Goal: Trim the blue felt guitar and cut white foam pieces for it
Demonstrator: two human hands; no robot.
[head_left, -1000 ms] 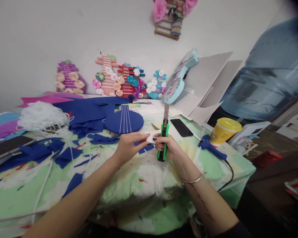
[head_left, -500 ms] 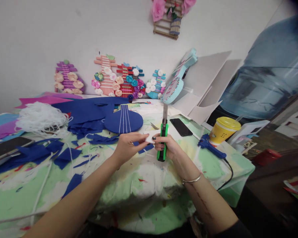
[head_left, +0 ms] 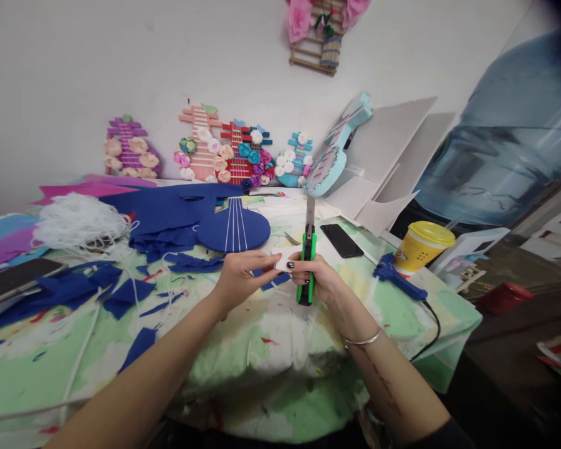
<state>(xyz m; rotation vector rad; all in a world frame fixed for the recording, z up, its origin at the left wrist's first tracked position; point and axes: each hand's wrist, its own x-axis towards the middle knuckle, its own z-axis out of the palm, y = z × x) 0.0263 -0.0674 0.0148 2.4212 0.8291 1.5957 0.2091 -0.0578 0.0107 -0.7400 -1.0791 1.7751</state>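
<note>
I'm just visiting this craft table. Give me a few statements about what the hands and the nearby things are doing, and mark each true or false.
1. The right hand grips a green utility knife with its blade pointing up. True.
2. The left hand holds a small white piece beside the knife. True.
3. The yellow cup lies tipped over on the table. False: it stands upright with its lid on.
4. The blue glue gun is in the left hand. False: it lies on the table, right of both hands.
5. A black phone lies flat beyond the knife. True.
</note>
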